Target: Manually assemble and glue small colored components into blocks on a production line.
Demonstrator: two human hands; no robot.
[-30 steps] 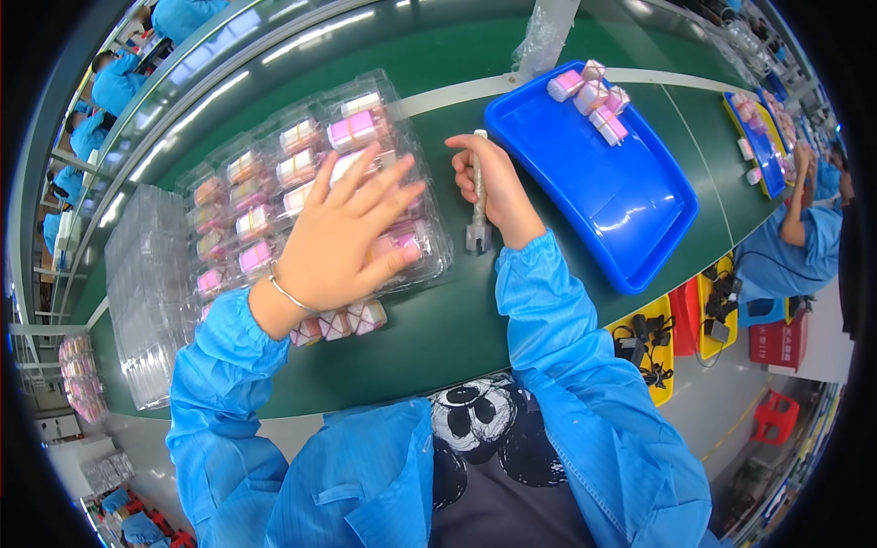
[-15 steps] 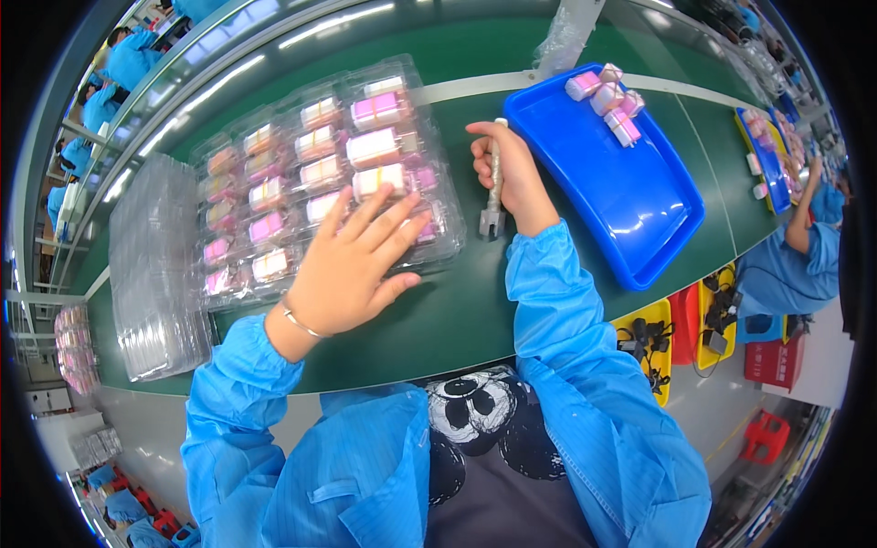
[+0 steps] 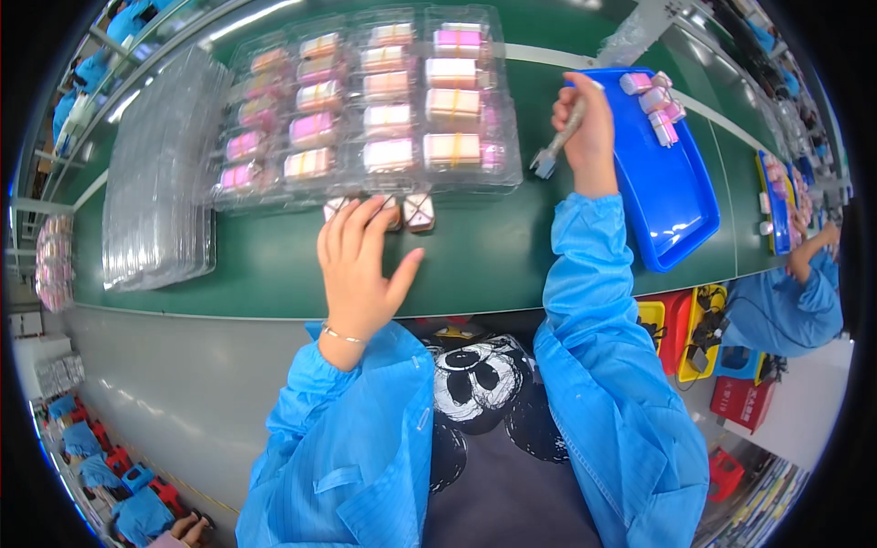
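My left hand [image 3: 358, 274] lies over the table's near part, fingers stretched out and thumb apart. Its fingertips touch a short row of small blocks in front of the tray, one of them a white-topped block [image 3: 418, 212] with dark crossing lines. My right hand [image 3: 589, 132] is closed round the handle of a slim tool with a grey forked head [image 3: 545, 164], held above the table beside the blue tray. Rows of pink, white and peach banded blocks [image 3: 452, 103] fill a clear plastic blister tray [image 3: 508, 151] beyond my left hand.
A stack of clear blister trays [image 3: 155, 192] stands at the left. On the right, a blue tray [image 3: 671, 201] carries several pink-and-white blocks [image 3: 660, 102] at its far end. Beyond it a co-worker in a blue sleeve [image 3: 776, 310] sits near yellow bins [image 3: 702, 352].
My left hand has come off the blister tray toward me, onto the small blocks now showing before it. My right hand still grips the tool, whose head now tilts toward the blister tray.
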